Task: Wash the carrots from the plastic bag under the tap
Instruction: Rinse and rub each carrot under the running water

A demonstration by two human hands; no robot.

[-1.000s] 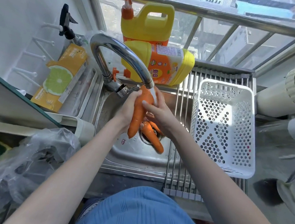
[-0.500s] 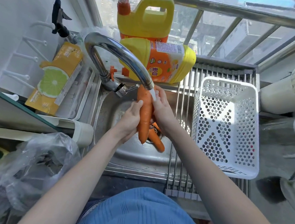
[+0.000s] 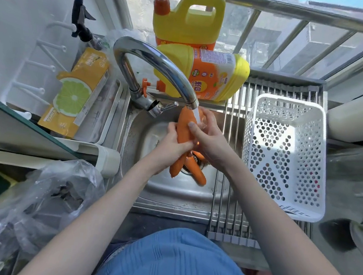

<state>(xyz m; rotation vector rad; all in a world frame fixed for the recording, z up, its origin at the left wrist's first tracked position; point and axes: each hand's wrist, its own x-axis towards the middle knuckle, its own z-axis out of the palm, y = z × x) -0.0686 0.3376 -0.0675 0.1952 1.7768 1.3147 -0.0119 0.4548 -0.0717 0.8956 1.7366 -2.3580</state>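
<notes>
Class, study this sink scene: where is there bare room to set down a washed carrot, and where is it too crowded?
Free: the white basket on the drying rack looks empty, and bare rack bars lie between it and the sink. Crowded: the drain, where another carrot lies under both hands, and the ledge behind the tap, filled with detergent bottles.

White basket (image 3: pixel 280 207) on drying rack (image 3: pixel 227 210); two yellow detergent jugs (image 3: pixel 186 25) behind.

Second carrot (image 3: pixel 199 175): upper part hidden behind hands, held carrot. Sink drain (image 3: pixel 197 159): mostly covered. Plastic bag (image 3: pixel 39 202): cut by left edge; contents dark, possibly soil, indistinct.
</notes>
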